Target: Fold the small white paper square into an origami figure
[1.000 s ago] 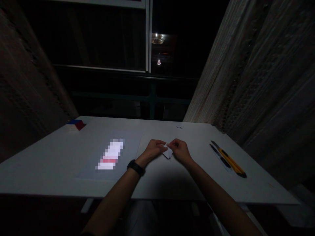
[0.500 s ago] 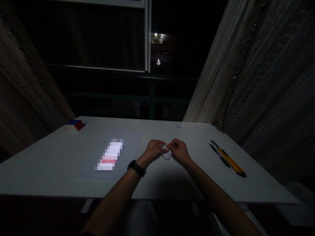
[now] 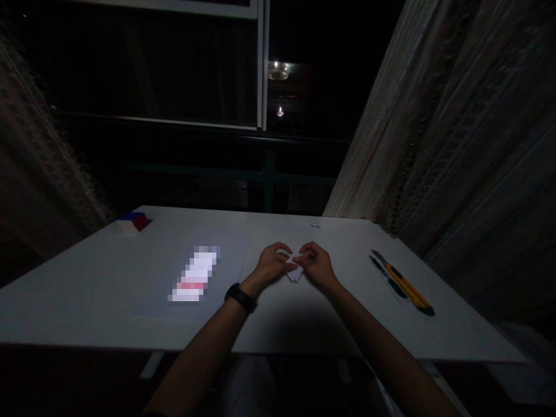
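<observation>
A small piece of folded white paper (image 3: pixel 295 274) lies between my two hands over the middle of the table, its points facing me. My left hand (image 3: pixel 274 263) has its thumb on the paper's left side, with the fingers curled above. From the right, my right hand (image 3: pixel 316 264) pinches the upper part of the paper, thumb pressed on it and fingers bent over. The fingertips partly cover the paper's far edge. A dark watch sits on my left wrist.
On the white table (image 3: pixel 347 324) a large pale sheet (image 3: pixel 150 301) bears a blurred, lit rectangle (image 3: pixel 195 275). A yellow utility knife (image 3: pixel 410 284) and a dark pen-like tool (image 3: pixel 388 277) lie at right. A colored cube (image 3: pixel 134 222) stands far left; small scraps (image 3: pixel 315 226) lie at the back.
The fingers of both hands have lifted and arched a little away from the paper, while the thumbs stay on it. Slightly more of the paper shows.
</observation>
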The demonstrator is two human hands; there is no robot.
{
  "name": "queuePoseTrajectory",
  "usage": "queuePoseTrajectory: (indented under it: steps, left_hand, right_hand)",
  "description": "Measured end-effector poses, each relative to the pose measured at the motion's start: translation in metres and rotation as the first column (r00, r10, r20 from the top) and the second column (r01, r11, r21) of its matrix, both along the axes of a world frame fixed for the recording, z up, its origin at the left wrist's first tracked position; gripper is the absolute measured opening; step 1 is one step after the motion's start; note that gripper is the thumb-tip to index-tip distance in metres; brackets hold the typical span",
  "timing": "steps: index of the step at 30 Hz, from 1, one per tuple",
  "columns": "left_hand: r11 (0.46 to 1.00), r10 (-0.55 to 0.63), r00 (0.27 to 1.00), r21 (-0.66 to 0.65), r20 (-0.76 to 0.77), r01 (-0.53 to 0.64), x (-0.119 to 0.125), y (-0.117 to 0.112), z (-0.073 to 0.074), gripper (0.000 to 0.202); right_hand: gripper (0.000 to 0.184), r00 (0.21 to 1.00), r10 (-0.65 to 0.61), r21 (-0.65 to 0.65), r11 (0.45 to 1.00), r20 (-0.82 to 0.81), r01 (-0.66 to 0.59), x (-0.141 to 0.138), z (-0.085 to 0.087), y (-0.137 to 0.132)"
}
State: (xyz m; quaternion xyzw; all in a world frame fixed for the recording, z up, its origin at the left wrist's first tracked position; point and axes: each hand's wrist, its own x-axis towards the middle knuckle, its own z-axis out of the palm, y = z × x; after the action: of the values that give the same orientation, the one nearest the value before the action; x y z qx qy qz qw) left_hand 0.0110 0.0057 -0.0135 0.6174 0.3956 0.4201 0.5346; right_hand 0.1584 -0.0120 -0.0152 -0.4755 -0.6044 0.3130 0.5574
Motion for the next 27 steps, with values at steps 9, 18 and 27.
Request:
queuePoseTrajectory:
  steps: [9,18,27]
  left_hand:
    - [0.997,-0.012,0.998,0.07,-0.057,0.016,0.002,0.0031,-0.0084,0.041]
    - [1.0,-0.007,0.999,0.022,-0.043,0.008,0.0043,0.0002,-0.0056,0.044]
    - [0.999,0.004,0.999,-0.047,0.052,-0.002,0.0028,-0.0013,0.0002,0.046]
  right_hand:
    - [0.028,0.987,0.132,-0.045,0.99,-0.094,-0.136,0.0043,-0.0012,0.0037]
    - [0.023,0.983,0.149,-0.063,0.986,-0.105,-0.156,0.0007,-0.002,0.0022]
    - [0.032,0.959,0.191,-0.062,0.976,-0.21,-0.208,-0.0012,0.0009,-0.0004]
